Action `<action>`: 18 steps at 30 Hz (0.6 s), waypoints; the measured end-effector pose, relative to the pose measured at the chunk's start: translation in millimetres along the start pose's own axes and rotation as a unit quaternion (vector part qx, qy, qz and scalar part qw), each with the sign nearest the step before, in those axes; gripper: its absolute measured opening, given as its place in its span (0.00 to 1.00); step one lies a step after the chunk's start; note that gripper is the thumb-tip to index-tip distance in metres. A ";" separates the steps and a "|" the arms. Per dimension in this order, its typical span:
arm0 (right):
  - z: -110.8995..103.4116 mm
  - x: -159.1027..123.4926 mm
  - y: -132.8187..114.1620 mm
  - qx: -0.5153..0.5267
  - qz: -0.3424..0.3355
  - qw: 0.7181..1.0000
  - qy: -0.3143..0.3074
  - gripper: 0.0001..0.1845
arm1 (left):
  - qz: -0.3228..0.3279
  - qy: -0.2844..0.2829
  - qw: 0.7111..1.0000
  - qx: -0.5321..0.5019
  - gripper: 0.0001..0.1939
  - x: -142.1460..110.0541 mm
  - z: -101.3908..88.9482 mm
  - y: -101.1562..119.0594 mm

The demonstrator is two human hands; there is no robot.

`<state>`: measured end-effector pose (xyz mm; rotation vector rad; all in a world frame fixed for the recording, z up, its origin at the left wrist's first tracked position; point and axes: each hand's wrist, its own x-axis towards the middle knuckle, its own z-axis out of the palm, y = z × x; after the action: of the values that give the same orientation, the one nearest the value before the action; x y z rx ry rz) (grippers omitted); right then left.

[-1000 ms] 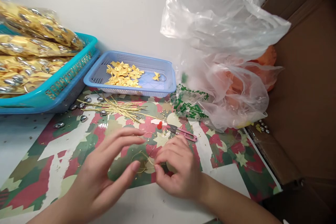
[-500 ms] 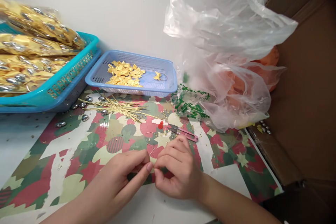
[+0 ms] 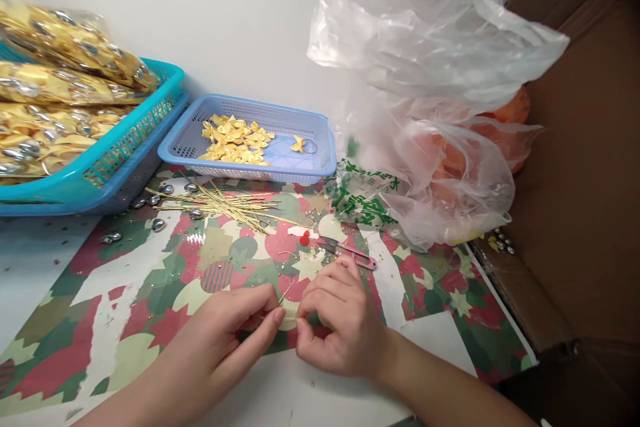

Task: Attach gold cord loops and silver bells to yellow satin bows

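Observation:
Low in the middle of the view, my left hand (image 3: 245, 333) is closed in a pinch. A thin, stiff, needle-like strand (image 3: 287, 291) sticks up from its fingertips. Close beside it, my right hand (image 3: 337, 320) is also closed, thumb against curled fingers; what it pinches is too fine to make out. A small gap separates the two sets of fingertips. Just beyond my right knuckles lie pink-handled thread snips (image 3: 350, 252), blades pointing left. Past them is a loose pile of gold cords (image 3: 233, 205).
A blue basket (image 3: 327, 160) holds yellow ribbon bows (image 3: 235, 140). At left, a turquoise basket (image 3: 173, 90) carries bagged gold ribbon pieces (image 3: 65, 87). Silver beads (image 3: 158, 225) and a red bit (image 3: 305, 238) lie on the patterned table covering. Plastic bags (image 3: 425, 167) and cardboard (image 3: 590, 180) stand right.
My fingertips have drawn slightly apart, the left hand shifting a little left. More of the thin strand shows above the left fingers. The view has shifted slightly.

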<state>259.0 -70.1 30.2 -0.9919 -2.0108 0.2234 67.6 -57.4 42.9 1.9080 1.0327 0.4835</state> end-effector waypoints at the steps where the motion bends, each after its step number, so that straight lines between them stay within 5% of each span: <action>1: -0.4 -0.1 0.2 -0.001 0.002 1.000 -0.002 0.07 | 0.000 0.002 1.000 0.000 0.19 -0.3 -0.3 -0.6; 18: -1.5 -2.4 3.0 -0.012 0.001 1.000 -0.010 0.06 | 0.007 0.005 0.999 -0.045 0.19 -1.1 -3.6 -4.8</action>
<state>262.7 -70.1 28.2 -1.0095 -2.0357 0.2120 62.3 -55.2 40.8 1.8351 0.9885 0.5391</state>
